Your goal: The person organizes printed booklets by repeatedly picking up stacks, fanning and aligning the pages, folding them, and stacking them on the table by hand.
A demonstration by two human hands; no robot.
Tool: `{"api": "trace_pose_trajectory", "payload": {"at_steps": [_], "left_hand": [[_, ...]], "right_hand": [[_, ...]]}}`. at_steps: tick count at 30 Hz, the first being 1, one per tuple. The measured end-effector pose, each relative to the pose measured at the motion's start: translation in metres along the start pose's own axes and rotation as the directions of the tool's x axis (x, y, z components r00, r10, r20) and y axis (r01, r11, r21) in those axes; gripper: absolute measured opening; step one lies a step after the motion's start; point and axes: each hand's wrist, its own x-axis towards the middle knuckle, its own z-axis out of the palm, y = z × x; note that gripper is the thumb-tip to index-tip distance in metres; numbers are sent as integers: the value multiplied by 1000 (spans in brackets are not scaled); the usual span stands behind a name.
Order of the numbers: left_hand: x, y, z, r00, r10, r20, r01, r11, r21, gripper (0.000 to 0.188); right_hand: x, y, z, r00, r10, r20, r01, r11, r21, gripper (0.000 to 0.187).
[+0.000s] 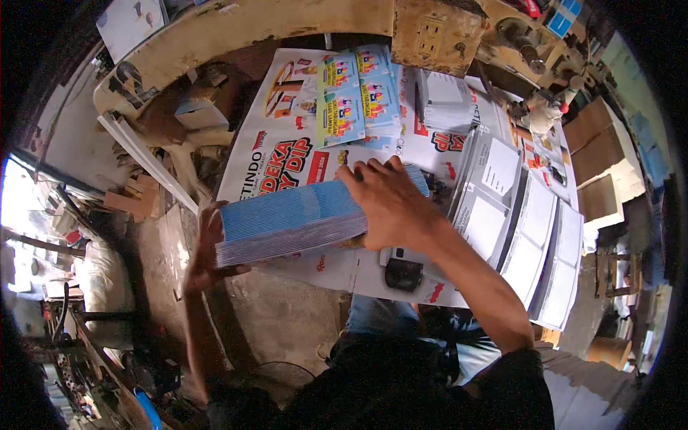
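Note:
Between my two hands I hold a thick stack of printed paper, its layered edges blue above and whitish below. My left hand is wrapped round the stack's left end. Over the right end lies my right hand, fingers bent across the top. The stack is held over the near left part of a table covered with a white printed banner. Farther back lie yellow and blue printed booklets in overlapping piles.
On the table's right lie white printed sheets in stacks and long white piles. A worn machine body with an outlet box borders the far side. Cardboard boxes stand at the right. A black round object shows near the front edge.

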Motion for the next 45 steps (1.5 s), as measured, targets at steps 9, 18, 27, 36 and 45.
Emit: {"api": "trace_pose_trajectory", "payload": {"at_steps": [9, 18, 27, 36, 45], "left_hand": [[-9, -26, -6, 862, 218, -457, -80, 950, 302, 104], [41, 238, 22, 879, 430, 205, -315, 202, 927, 111], [76, 211, 67, 890, 295, 348, -380, 57, 923, 124], [65, 218, 56, 897, 313, 313, -383, 193, 903, 127], [-8, 51, -26, 919, 122, -375, -57, 982, 180, 124]], "right_hand": [[-15, -2, 12, 971, 43, -234, -11, 991, 136, 90], [-10, -46, 25, 879, 235, -416, 185, 637, 749, 111], [-19, -25, 88, 905, 240, -351, 117, 653, 748, 105], [-17, -31, 90, 894, 258, -367, 171, 560, 810, 101], [-46, -5, -39, 915, 208, -346, -79, 932, 353, 87]]}}
